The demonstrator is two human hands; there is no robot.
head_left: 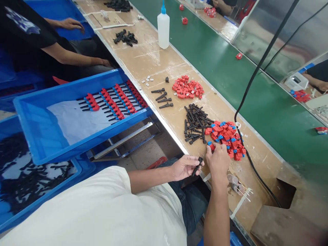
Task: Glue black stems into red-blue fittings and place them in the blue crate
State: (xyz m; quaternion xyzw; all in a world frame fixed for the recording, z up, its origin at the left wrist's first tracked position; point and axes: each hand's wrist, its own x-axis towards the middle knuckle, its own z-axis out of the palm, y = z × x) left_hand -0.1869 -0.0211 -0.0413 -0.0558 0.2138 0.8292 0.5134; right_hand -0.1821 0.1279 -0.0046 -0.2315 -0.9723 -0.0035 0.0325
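My left hand [188, 166] pinches a black plastic stick with a square head [196, 167], held tilted at the table's near edge. With its fingers bent, my right hand [218, 159] grips a red-and-blue plastic piece [211, 146] beside the pile of red-and-blue pieces [227, 136]. Some of that piece is hidden by the fingers. Just left of this pile lies a heap of black plastic sticks [196, 119]. Farther along the table is a pile of red pieces [188, 87], with a few separate black sticks [164, 99] near it.
A blue tray [66, 147] on the left holds rows of joined red, blue and black pieces. Beyond the table runs a green belt [205, 58]. A white bottle [163, 29], small cups with swabs [237, 186] and a hanging black cable [252, 82] are around. A co-worker's arm [74, 56] is at far left.
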